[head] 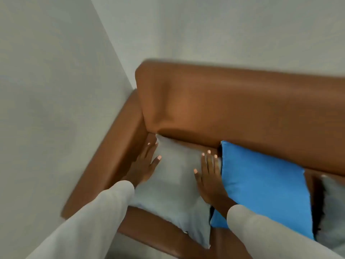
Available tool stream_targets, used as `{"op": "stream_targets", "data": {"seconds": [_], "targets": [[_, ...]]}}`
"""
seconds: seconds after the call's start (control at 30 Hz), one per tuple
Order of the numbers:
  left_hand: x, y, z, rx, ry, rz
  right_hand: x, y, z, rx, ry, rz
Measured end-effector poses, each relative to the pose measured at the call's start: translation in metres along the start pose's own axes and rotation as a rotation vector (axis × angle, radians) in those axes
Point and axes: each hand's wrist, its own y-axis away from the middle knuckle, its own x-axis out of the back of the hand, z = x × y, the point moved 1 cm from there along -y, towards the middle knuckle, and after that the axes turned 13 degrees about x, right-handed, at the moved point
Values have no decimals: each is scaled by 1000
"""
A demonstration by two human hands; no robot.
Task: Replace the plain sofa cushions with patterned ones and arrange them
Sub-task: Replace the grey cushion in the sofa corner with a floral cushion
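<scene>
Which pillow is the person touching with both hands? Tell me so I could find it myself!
Start at the brown sofa and go to its corner, where the armrest meets the backrest. The pale grey cushion lies there, with the left hand on its left edge and the right hand on its right edge. Its neighbour is a bright blue cushion, so pick the pale one nearest the armrest.

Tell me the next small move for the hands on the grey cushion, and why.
Probably close both hands on its sides and lift it off the seat. The left hand and right hand lie open on either edge of the plain grey cushion, which sits in the sofa corner beside the blue cushion.
</scene>
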Motion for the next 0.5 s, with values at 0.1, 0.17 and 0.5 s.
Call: {"op": "stream_targets", "data": {"seconds": [0.1,0.17,0.5], "targets": [[-21,-13,-41,39,-49,-131,-42,9,17,-152,60,-116],[-37,-12,-65,63,13,-162,-56,22,25,-253,59,-66],[-24,-2,-65,290,286,-252,-51,10,42,-404,-499,-72]]}}
